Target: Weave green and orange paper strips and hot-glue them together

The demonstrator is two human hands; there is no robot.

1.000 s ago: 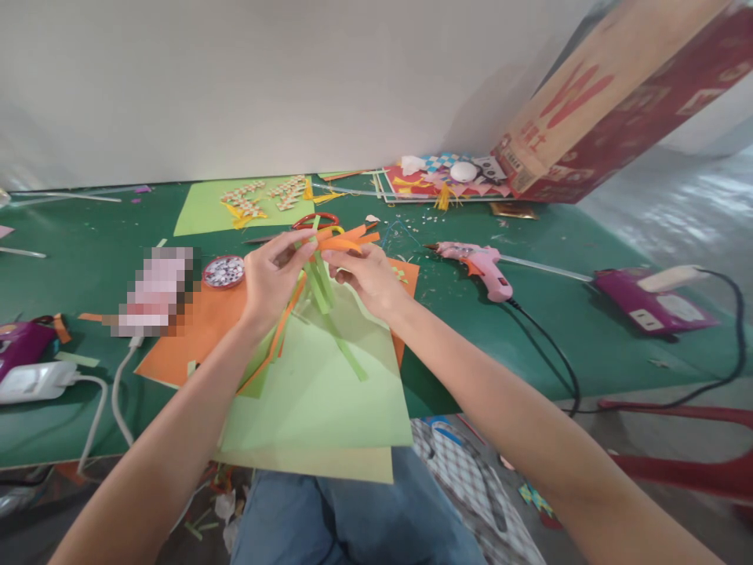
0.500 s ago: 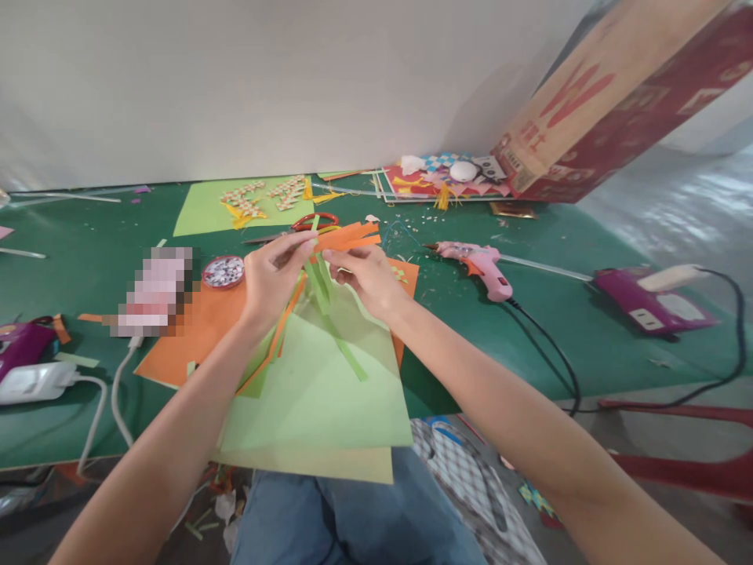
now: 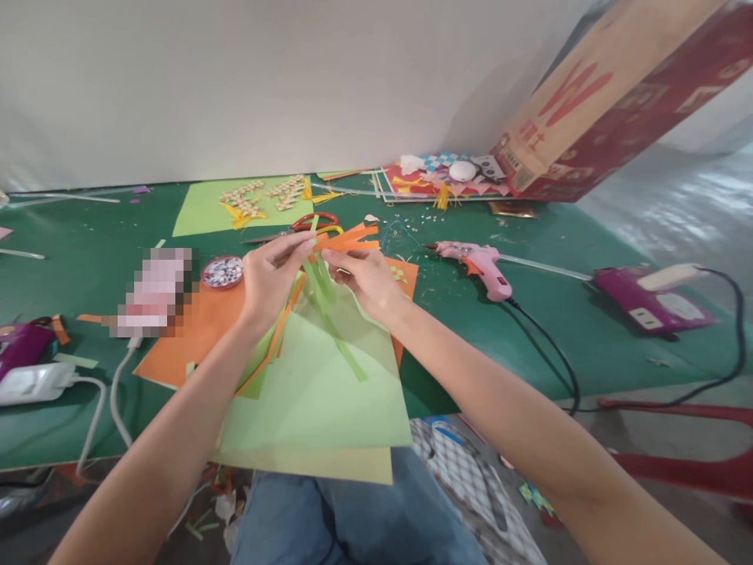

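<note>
Pinched nearly closed, left hand [image 3: 266,276] and right hand [image 3: 372,281] hold paper strips [image 3: 355,235].

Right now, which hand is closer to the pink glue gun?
Right. The right hand is left of the pink glue gun; the left hand is even farther left.

On your right: pink glue gun [image 3: 483,267] lying on the green table [image 3: 506,345], nozzle pointing left, clear stick out the back. Past it, purple socket block [image 3: 664,314] with white plug [image 3: 672,278]. Red-and-tan carton [image 3: 565,118] behind. White charger [image 3: 36,383], far left. Red chair [image 3: 685,467], low right.
</note>
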